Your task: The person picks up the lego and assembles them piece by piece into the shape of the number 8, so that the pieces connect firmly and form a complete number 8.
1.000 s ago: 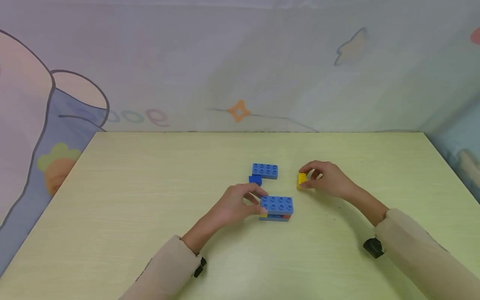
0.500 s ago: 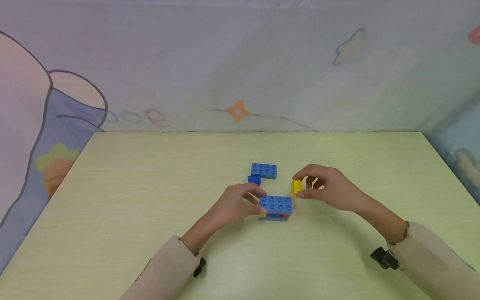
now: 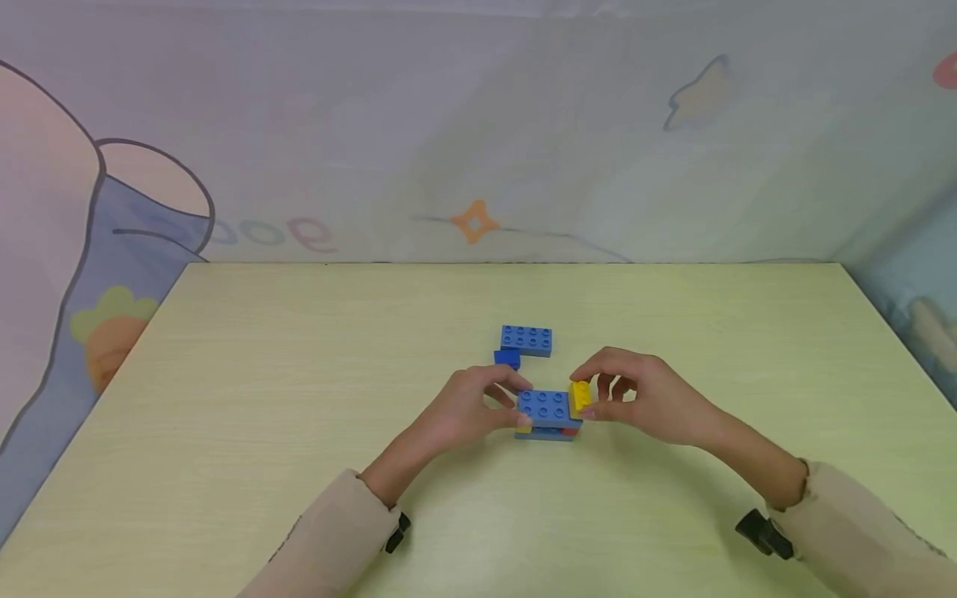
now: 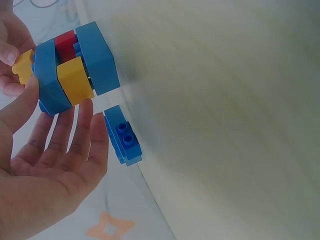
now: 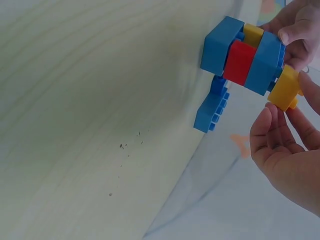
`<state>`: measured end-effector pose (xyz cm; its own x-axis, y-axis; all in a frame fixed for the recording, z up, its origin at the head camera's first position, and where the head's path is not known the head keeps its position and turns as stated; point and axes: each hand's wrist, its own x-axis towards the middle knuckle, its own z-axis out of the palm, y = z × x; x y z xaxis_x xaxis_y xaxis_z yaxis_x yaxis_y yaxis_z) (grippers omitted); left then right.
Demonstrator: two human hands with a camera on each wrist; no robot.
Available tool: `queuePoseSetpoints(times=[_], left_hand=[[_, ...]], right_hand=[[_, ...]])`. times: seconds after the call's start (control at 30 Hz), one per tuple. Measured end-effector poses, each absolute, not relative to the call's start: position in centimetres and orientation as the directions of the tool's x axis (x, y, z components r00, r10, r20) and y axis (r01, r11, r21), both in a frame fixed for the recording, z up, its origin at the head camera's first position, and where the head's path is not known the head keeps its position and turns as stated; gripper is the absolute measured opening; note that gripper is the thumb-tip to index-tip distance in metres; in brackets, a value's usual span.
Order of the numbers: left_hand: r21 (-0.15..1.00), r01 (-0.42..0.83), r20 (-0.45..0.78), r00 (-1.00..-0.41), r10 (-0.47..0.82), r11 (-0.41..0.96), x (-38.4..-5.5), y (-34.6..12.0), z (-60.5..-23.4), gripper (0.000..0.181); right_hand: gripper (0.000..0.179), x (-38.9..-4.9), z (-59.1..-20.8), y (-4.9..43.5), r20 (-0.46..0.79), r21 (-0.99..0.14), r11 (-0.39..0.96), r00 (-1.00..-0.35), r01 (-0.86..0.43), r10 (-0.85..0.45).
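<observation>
My left hand [image 3: 467, 407] grips the left end of a toy brick stack, thumb at the front and fingers behind. An upper blue brick [image 3: 540, 409] lies over a lower blue brick [image 4: 99, 57]. Between them sit a yellow spacer brick [image 4: 75, 80] at the left and a red brick [image 5: 240, 62] at the right. With thumb and fingertips, my right hand [image 3: 654, 403] pinches a small yellow brick [image 3: 579, 399] at the right end of the upper blue brick's top. In the right wrist view studs show between the two, so that brick is not flush.
Behind the stack a blue eight-stud brick [image 3: 527, 340] lies on the pale wooden table [image 3: 314, 349]. Against its front left touches a smaller dark blue brick [image 3: 507, 358]. A printed cloth [image 3: 359, 124] hangs beyond the table's far edge.
The right hand has carried the small yellow brick from the table leftward and nearer, onto the right end of the stack. The left hand keeps its hold in place.
</observation>
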<state>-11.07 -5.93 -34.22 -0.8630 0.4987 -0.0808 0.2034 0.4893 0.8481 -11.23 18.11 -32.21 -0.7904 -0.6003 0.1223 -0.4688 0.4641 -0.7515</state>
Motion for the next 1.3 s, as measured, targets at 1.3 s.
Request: queuePoseSetpoints(times=[1.3], left_hand=[[0.851, 0.187, -0.09, -0.868, 0.488, 0.49, -11.06, -6.1, -34.02, 0.027]], right_hand=[[0.03, -11.0, -32.52, 17.78, 0.159, -0.707, 0.49, -0.79, -0.51, -0.592]])
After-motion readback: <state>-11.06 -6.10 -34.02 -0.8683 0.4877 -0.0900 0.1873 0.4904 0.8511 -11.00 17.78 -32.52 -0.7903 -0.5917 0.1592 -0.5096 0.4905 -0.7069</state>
